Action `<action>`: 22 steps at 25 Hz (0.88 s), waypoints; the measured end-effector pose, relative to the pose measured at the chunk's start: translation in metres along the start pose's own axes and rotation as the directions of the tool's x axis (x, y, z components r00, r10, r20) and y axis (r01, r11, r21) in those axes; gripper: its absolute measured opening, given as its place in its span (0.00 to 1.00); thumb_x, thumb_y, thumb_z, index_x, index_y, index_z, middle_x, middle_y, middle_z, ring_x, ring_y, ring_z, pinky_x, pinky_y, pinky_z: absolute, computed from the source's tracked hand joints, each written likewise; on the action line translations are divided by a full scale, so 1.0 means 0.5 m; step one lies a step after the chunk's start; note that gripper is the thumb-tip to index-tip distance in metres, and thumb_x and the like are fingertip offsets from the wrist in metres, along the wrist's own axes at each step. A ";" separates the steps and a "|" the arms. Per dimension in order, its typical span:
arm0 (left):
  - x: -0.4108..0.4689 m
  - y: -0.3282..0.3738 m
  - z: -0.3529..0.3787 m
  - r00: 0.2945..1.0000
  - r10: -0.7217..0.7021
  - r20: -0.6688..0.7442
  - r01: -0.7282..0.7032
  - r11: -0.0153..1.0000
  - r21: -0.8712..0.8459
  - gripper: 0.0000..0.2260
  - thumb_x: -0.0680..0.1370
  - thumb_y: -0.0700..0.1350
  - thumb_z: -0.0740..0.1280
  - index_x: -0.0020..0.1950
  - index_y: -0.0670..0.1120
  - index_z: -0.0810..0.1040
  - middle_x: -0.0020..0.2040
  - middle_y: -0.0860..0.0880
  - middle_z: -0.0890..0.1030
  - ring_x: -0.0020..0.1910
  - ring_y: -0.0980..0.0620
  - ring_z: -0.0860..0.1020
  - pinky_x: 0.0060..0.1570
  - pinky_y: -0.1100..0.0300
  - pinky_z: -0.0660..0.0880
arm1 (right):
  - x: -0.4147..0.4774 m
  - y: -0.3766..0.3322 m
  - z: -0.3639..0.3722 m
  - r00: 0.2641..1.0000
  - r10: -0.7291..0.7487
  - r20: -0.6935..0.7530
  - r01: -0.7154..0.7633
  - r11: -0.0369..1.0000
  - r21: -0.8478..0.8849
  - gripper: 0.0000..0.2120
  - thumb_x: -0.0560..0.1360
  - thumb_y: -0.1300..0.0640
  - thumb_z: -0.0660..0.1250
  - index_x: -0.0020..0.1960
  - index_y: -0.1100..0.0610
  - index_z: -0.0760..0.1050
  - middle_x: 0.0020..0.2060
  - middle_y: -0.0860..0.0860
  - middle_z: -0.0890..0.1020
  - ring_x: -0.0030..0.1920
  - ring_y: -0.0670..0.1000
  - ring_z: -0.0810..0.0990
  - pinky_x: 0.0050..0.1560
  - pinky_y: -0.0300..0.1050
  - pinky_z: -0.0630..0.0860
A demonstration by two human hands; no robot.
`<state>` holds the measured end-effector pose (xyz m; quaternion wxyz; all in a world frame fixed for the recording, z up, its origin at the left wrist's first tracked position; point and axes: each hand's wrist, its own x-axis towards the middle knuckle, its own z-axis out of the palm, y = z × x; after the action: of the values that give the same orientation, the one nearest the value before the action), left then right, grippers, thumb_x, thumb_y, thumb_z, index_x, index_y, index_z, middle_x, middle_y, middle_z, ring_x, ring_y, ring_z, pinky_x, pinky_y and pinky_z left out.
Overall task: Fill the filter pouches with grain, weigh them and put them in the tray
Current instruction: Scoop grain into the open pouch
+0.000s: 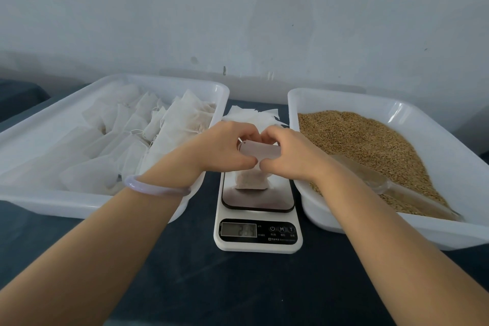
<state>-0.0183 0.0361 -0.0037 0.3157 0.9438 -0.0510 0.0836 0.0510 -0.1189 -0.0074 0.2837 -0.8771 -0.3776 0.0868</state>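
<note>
A filter pouch [251,181] is being held upright on the plate of the scale [258,209], its grain-filled bottom apparently resting on the plate while its top edge is being pinched from both sides: the left end of that edge is being gripped between the curled fingers and thumb of the left hand [225,148], and the right end is being gripped in the same way by the right hand [288,156], so neither hand is open. The mouth of the pouch is being stretched left to right between the hands, and its long axis is being set along that line; the filled body is hanging just below them. The display is being shown too blurred to be read. Filled pouches are being collected in the tray [39,200] just beside the scale on the left, so the left hand is judged the nearer one for the transfer, a short sideways carry over that tray's rim being called for. Grain [357,135] and a clear scoop [370,180] are being kept in the second tray [293,98] on the right, and empty pouches [251,114] are being stacked behind the scale on the dark table [185,272]
</note>
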 end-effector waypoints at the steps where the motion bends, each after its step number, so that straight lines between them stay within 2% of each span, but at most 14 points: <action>1: 0.000 0.000 0.000 1.000 0.004 0.000 -0.004 1.000 -0.004 0.13 0.69 0.39 0.70 0.39 0.58 0.74 0.37 0.58 0.77 0.33 0.64 0.73 0.36 0.72 0.68 | 0.000 0.000 0.000 1.000 -0.002 0.000 0.002 1.000 0.003 0.12 0.66 0.57 0.68 0.46 0.46 0.69 0.46 0.44 0.76 0.40 0.38 0.72 0.33 0.37 0.64; 7: 0.001 -0.004 0.002 1.000 0.009 -0.004 -0.009 1.000 -0.024 0.10 0.69 0.39 0.69 0.42 0.54 0.77 0.39 0.56 0.78 0.36 0.58 0.74 0.39 0.66 0.71 | -0.001 0.002 0.001 1.000 -0.011 -0.004 0.011 1.000 0.012 0.12 0.66 0.57 0.67 0.45 0.46 0.69 0.45 0.44 0.76 0.40 0.39 0.73 0.33 0.37 0.64; 14: 0.000 -0.001 -0.001 1.000 0.007 -0.008 -0.007 1.000 -0.005 0.12 0.69 0.38 0.68 0.40 0.55 0.75 0.36 0.58 0.76 0.34 0.63 0.73 0.36 0.74 0.68 | 0.001 0.003 0.004 1.000 -0.025 -0.019 0.025 1.000 0.004 0.12 0.67 0.56 0.69 0.44 0.44 0.69 0.43 0.41 0.76 0.41 0.40 0.75 0.34 0.36 0.65; 18: -0.004 0.006 -0.001 1.000 0.005 0.004 -0.005 1.000 0.028 0.12 0.69 0.40 0.71 0.47 0.53 0.73 0.37 0.59 0.75 0.36 0.61 0.73 0.36 0.73 0.67 | 0.004 0.011 0.004 0.994 -0.045 -0.101 0.049 0.998 0.035 0.11 0.70 0.55 0.69 0.43 0.41 0.70 0.38 0.39 0.78 0.37 0.36 0.76 0.29 0.29 0.66; 20: -0.005 0.007 -0.002 1.000 -0.005 0.009 0.005 0.999 0.046 0.16 0.69 0.44 0.74 0.49 0.53 0.69 0.37 0.57 0.76 0.33 0.62 0.72 0.34 0.73 0.65 | 0.001 0.014 0.002 0.984 -0.065 -0.166 0.081 0.993 0.090 0.13 0.70 0.56 0.70 0.46 0.40 0.72 0.39 0.36 0.78 0.40 0.30 0.76 0.34 0.23 0.68; 22: -0.005 0.007 -0.005 1.000 -0.018 -0.017 0.019 0.999 0.035 0.16 0.69 0.43 0.74 0.49 0.52 0.70 0.37 0.55 0.76 0.33 0.61 0.71 0.34 0.72 0.65 | -0.002 0.009 0.001 0.973 -0.088 -0.212 0.120 0.982 0.144 0.15 0.70 0.57 0.72 0.49 0.40 0.74 0.41 0.35 0.79 0.43 0.28 0.75 0.39 0.21 0.68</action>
<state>-0.0214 0.0349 -0.0002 0.3004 0.9489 -0.0382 0.0892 0.0529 -0.1221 -0.0106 0.3930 -0.8355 -0.3840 0.0103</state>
